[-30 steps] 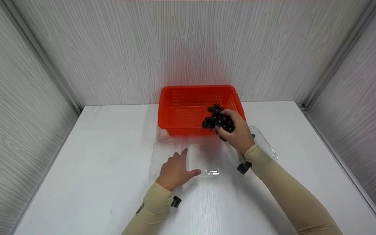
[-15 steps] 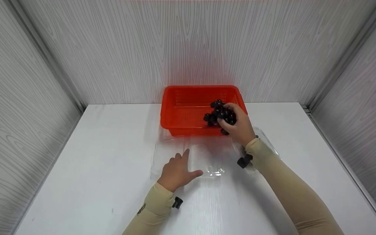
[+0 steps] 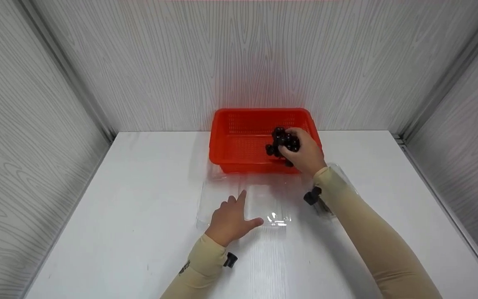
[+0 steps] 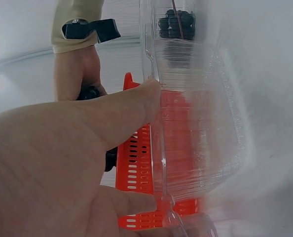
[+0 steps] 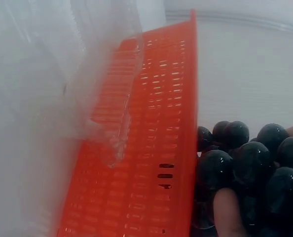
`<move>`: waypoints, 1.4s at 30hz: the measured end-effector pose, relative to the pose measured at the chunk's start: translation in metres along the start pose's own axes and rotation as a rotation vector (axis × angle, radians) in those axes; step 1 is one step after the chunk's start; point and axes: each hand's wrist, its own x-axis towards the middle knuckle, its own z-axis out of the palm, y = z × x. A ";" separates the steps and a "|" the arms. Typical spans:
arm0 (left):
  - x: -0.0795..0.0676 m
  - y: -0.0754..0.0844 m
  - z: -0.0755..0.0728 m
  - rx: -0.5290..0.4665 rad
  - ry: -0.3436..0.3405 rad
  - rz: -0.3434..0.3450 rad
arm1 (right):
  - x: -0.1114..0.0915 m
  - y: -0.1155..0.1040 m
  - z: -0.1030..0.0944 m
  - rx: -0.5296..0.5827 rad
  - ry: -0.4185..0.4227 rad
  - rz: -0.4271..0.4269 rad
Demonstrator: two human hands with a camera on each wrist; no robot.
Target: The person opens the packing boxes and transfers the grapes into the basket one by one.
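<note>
My right hand (image 3: 306,153) grips a bunch of dark, shiny grapes (image 3: 282,140) over the front right part of a red plastic basket (image 3: 239,167). In the right wrist view the grapes (image 5: 252,163) hang beside the basket's rim, a fingertip pressed on them. My left hand (image 3: 228,222) lies with spread fingers at a clear plastic container (image 3: 266,201) in front of the basket. In the left wrist view its thumb and fingers touch the clear container's edge (image 4: 159,148). How firmly they bear on it I cannot tell.
Another clear plastic piece (image 3: 340,172) lies right of the basket, partly under the right forearm. Dark round fruit (image 4: 177,24) shows through clear plastic in the left wrist view. White table surface (image 3: 139,187) extends on both sides; a grey wood-grain wall (image 3: 160,62) stands behind the basket.
My right hand has carried the grapes a little farther back, over the basket. The left hand keeps its place at the clear container. The whole head view has shifted slightly.
</note>
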 end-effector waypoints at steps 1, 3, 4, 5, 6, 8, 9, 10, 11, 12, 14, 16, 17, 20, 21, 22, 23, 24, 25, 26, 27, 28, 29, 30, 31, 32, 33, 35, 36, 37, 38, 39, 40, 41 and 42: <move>0.000 0.001 0.001 0.000 -0.002 0.002 | 0.000 0.000 -0.001 -0.006 -0.014 0.016; 0.000 0.003 0.001 -0.001 -0.004 0.006 | 0.002 0.001 -0.002 -0.010 -0.042 0.043; 0.000 0.004 0.001 0.000 -0.005 0.007 | 0.002 0.002 -0.003 -0.010 -0.054 0.050; 0.000 0.005 0.001 0.000 -0.005 0.009 | 0.003 0.002 -0.004 -0.008 -0.064 0.055; 0.000 0.005 0.001 0.002 -0.004 0.011 | 0.004 0.002 -0.004 -0.009 -0.071 0.058; 0.000 0.006 0.001 0.004 -0.002 0.015 | 0.006 0.003 -0.005 -0.014 -0.085 0.059; 0.000 0.007 0.002 0.005 -0.001 0.015 | 0.006 0.003 -0.005 -0.016 -0.090 0.056; 0.000 0.007 0.002 0.006 0.000 0.016 | 0.007 0.003 -0.006 -0.021 -0.093 0.053; -0.001 0.007 0.002 0.006 0.002 0.017 | 0.007 0.003 -0.006 -0.028 -0.096 0.051; 0.000 0.007 0.003 0.007 0.003 0.018 | 0.007 0.004 -0.006 -0.037 -0.098 0.048; -0.001 0.008 0.004 0.010 0.004 0.023 | 0.007 0.004 -0.007 -0.055 -0.098 0.038; -0.001 0.007 0.005 0.008 0.008 0.032 | 0.006 0.004 -0.008 -0.075 -0.091 0.016; 0.000 0.007 0.006 0.006 0.009 0.036 | 0.006 0.003 -0.009 -0.086 -0.081 -0.005; 0.000 0.006 0.008 0.008 0.013 0.042 | 0.006 0.001 -0.012 -0.099 -0.037 -0.070; 0.000 0.006 0.008 0.009 0.015 0.043 | 0.006 0.000 -0.013 -0.099 -0.024 -0.086; 0.000 0.006 0.008 0.011 0.016 0.042 | 0.006 -0.002 -0.014 -0.096 -0.013 -0.102; 0.000 0.007 0.008 0.013 0.016 0.041 | 0.005 -0.003 -0.014 -0.093 -0.006 -0.106; 0.000 0.007 0.008 0.014 0.017 0.041 | 0.004 -0.004 -0.015 -0.090 -0.004 -0.106; 0.000 0.007 0.008 0.013 0.017 0.043 | 0.002 -0.004 -0.015 -0.090 -0.004 -0.111; 0.000 0.006 0.008 0.013 0.016 0.043 | -0.001 -0.005 -0.015 -0.091 -0.003 -0.110; 0.000 0.007 0.007 0.013 0.013 0.041 | -0.004 -0.005 -0.014 -0.093 -0.004 -0.118; 0.000 0.006 0.007 0.011 0.012 0.039 | -0.009 -0.006 -0.013 -0.094 -0.004 -0.129; 0.000 0.006 0.006 0.010 0.009 0.036 | -0.013 -0.006 -0.013 -0.098 -0.003 -0.143; 0.000 0.006 0.006 0.011 0.007 0.034 | -0.019 -0.006 -0.012 -0.102 -0.002 -0.164; 0.000 0.005 0.006 0.014 0.004 0.028 | -0.025 -0.007 -0.011 -0.111 0.002 -0.184; 0.000 0.005 0.005 0.016 0.003 0.023 | -0.031 -0.008 -0.010 -0.117 0.005 -0.200; 0.000 0.005 0.005 0.016 0.004 0.020 | -0.036 -0.007 -0.009 -0.127 0.007 -0.219; 0.000 0.004 0.004 0.020 0.004 0.017 | -0.046 -0.006 -0.007 -0.141 0.009 -0.224; 0.000 0.004 0.004 0.023 0.005 0.016 | -0.049 -0.005 -0.005 -0.150 0.006 -0.213; 0.000 0.003 0.004 0.024 0.006 0.014 | -0.051 -0.004 -0.004 -0.158 0.000 -0.196; 0.000 0.003 0.004 0.022 0.009 0.013 | -0.052 -0.002 -0.003 -0.160 -0.012 -0.177; 0.000 0.003 0.004 0.021 0.010 0.011 | -0.052 0.001 -0.001 -0.163 -0.029 -0.159; 0.001 0.002 0.004 0.021 0.009 0.009 | -0.052 0.004 0.001 -0.161 -0.049 -0.140; 0.001 0.002 0.004 0.020 0.010 0.008 | -0.052 0.007 0.003 -0.161 -0.071 -0.125; 0.001 0.002 0.005 0.020 0.011 0.009 | -0.051 0.010 0.004 -0.157 -0.093 -0.119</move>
